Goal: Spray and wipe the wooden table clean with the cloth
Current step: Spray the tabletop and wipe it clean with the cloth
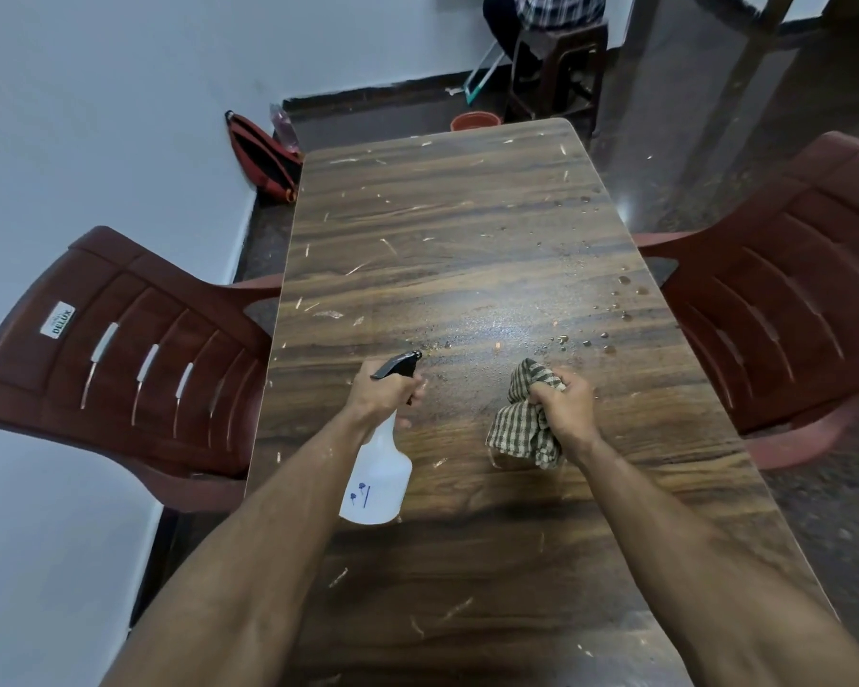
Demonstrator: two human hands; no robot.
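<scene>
Left chair: dark red moulded plastic chair (120, 359) with slotted back and a white label, at 9 o'clock, drawn up to the table's left edge.
Bag: red and black bag (264, 156) on the floor at 11 o'clock, leaning on the white wall (95, 116), just off the table's far left corner.
Table: long wooden table (442, 230) with dark grain, running from 6 to 12 o'clock; pale scratches and flecks all over it.
Left hand: left hand (385, 389) curled tight around the neck of a white translucent plastic spray bottle (380, 471) with a black trigger head; nozzle points toward 12 o'clock; the bottle body hangs tilted toward 6 o'clock above the tabletop.
Wet patch: fine mist and droplets (512, 329) on the wood just beyond both hands, with larger beads toward 2 o'clock.
Right hand: right hand (566, 404) clenched around a bunched green and cream checked cloth (521, 428); cloth's lower folds touch the tabletop, just right of centre.
Bucket: orange bucket (474, 120) on the floor past the table's far end at 12 o'clock.
Right chair: second dark red plastic chair (789, 290) at 3 o'clock, against the table's right edge.
</scene>
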